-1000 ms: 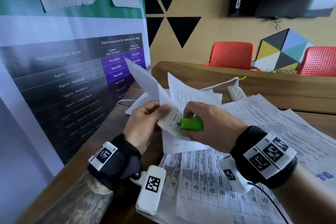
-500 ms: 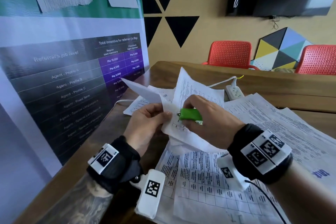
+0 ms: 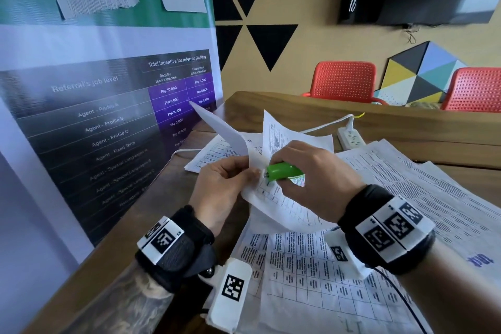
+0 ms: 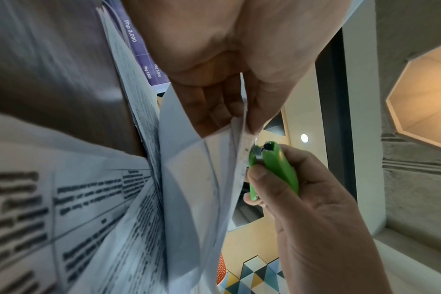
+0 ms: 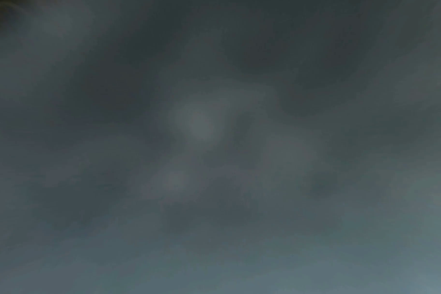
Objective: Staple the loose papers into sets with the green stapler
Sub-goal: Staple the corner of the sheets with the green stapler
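In the middle of the head view, the left hand (image 3: 221, 184) pinches the corner of a small set of papers (image 3: 273, 198) between thumb and curled fingers, lifted above the desk (image 3: 393, 127). Just to the right, the right hand (image 3: 317, 179) is closed around the green stapler (image 3: 283, 171), whose mouth touches that corner. Loose papers (image 3: 433, 198) lie spread over the desk at the lower right. The right wrist view is dark.
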Available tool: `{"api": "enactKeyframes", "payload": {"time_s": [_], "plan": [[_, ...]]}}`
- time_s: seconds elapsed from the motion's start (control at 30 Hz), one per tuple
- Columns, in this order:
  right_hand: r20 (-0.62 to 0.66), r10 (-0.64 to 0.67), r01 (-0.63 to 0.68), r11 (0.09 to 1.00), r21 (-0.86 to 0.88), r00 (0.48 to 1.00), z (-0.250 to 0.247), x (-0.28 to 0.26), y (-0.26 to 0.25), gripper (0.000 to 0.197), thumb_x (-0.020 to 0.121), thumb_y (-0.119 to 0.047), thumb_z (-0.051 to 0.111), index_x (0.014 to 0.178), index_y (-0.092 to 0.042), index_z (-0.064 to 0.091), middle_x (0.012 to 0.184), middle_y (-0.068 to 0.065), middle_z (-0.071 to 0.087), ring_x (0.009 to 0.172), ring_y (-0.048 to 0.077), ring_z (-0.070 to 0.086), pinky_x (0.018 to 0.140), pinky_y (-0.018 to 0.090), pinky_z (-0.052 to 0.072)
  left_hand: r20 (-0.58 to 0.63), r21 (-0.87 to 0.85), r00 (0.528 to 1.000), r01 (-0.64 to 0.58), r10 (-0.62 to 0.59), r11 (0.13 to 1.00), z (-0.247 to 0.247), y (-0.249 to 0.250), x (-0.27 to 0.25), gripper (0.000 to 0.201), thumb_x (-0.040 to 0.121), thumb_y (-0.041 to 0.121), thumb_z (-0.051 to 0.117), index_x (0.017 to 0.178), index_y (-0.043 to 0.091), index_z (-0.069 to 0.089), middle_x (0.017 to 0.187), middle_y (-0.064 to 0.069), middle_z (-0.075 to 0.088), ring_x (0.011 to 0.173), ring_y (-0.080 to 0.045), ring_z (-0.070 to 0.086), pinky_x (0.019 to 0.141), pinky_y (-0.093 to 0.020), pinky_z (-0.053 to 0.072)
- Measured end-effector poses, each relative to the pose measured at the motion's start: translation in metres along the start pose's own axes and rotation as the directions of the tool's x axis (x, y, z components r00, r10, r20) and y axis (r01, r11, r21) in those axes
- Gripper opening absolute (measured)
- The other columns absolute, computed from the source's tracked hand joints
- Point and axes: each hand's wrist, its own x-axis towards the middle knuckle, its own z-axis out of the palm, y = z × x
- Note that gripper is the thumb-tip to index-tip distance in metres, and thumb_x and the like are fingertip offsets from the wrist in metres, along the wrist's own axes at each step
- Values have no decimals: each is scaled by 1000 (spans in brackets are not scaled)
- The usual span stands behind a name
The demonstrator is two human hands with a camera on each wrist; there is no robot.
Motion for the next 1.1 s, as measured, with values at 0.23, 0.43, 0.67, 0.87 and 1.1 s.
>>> {"api": "enactKeyframes", "payload": {"time_s": [0.23,0.43,0.67,0.87,1.1], "plan": [[-31,26,-22,993,114,999,1,2,6,23,83,-28,76,103,-25,66,96,-12,64,84,12,59,77,33,50,32,-125,998,59,-55,990,3,-1,-1,18,82,0,70,95,8,80,101,-24,75,88,-36,70,95,-54,53],[77,149,-164,952,260,986,-1,2,5,19,86,-35,74,102,-31,64,89,-9,68,79,9,59,70,22,47,32,-120,999,39,-36,992,0,-1,-1,24,73,7,81,97,8,79,103,-26,73,96,-40,67,102,-64,47],[171,186,-213,965,155,967,-3,0,10,21,77,-26,77,91,-30,62,80,-9,66,67,6,57,60,17,45,-2,66,1000,-10,11,998,-4,2,0,19,86,0,72,89,16,82,96,-14,78,91,-32,71,95,-51,55],[337,195,-237,968,88,921,-4,-2,14,51,70,-76,60,97,-33,66,96,-19,67,90,-6,61,81,20,50,-5,145,1000,-4,5,989,-3,0,-2,9,85,4,74,88,11,80,95,-13,78,89,-32,71,90,-51,58],[93,254,-269,936,227,963,6,3,2,20,91,-39,64,78,-24,65,74,-4,69,73,14,65,73,41,56,54,159,998,-45,37,986,5,7,-13,12,87,3,72,99,3,77,92,-12,78,79,-21,75,63,-26,60]]}}
